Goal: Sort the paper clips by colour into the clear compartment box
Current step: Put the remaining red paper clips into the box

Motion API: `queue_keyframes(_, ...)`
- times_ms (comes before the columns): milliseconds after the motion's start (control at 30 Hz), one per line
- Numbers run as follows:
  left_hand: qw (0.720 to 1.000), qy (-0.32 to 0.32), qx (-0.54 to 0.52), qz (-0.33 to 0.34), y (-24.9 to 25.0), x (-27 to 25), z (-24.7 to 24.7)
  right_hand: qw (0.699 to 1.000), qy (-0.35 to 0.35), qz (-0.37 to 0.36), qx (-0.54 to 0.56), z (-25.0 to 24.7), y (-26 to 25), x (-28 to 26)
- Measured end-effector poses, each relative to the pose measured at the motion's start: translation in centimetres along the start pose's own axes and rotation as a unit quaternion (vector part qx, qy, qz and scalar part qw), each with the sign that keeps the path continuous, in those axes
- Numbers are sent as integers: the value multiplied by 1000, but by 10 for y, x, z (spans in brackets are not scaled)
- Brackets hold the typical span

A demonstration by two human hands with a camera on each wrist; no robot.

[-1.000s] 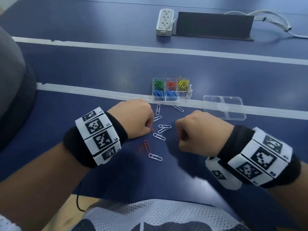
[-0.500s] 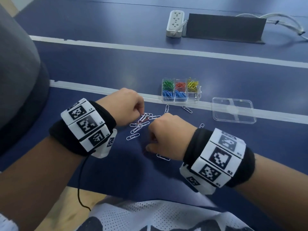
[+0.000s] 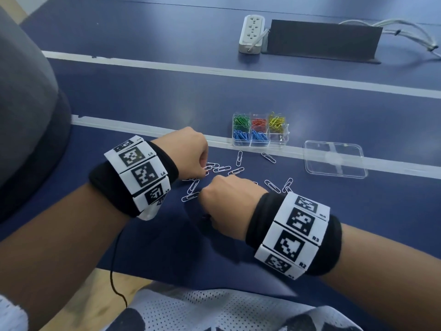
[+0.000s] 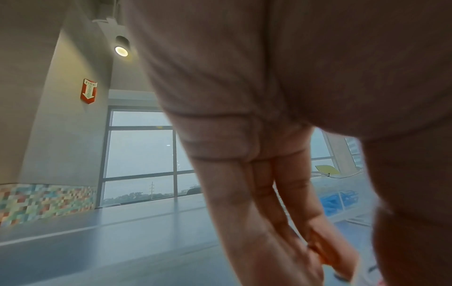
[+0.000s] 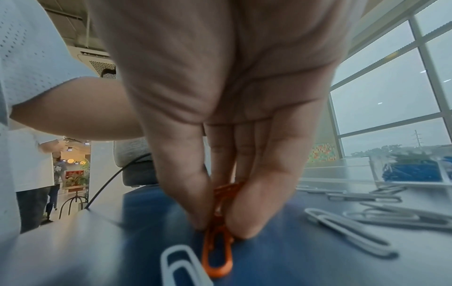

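Note:
The clear compartment box sits on the white stripe, holding green, red and yellow clips in the back row and blue ones in front. Several white paper clips lie scattered on the blue table in front of it. My right hand pinches red paper clips between thumb and fingers, their lower end on the table. In the head view that hand hides them. My left hand has its fingertips down among the clips beside a red speck. Whether it holds one is hidden.
The box's clear lid lies flat to its right. A white power strip and a dark panel stand at the far edge, with cables at the right. A grey object is at the left.
My right hand has moved left, close to the left hand, over the spot where the red clips lay. The white clips near the left hand are bunched closer together.

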State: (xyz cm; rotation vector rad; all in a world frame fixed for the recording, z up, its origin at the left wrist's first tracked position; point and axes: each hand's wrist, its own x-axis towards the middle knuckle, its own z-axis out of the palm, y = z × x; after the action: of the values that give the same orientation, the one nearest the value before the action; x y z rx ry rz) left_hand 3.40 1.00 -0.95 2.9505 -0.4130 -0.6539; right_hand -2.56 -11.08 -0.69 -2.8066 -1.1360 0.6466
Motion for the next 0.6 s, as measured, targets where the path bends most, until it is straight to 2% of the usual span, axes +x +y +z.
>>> queue_keyframes(333, 994, 40, -98, -3, -11, -4, -6, 996, 12, 47, 78, -5, 32, 7)
queue_keyframes(467, 993, 60, -106, -6, -16, -5, -5, 993, 35, 22, 108, -9, 31, 6)
queue_keyframes(600, 997, 42, -69, -21, -16, -4, -3, 995, 26, -12, 92, 1, 16, 13)
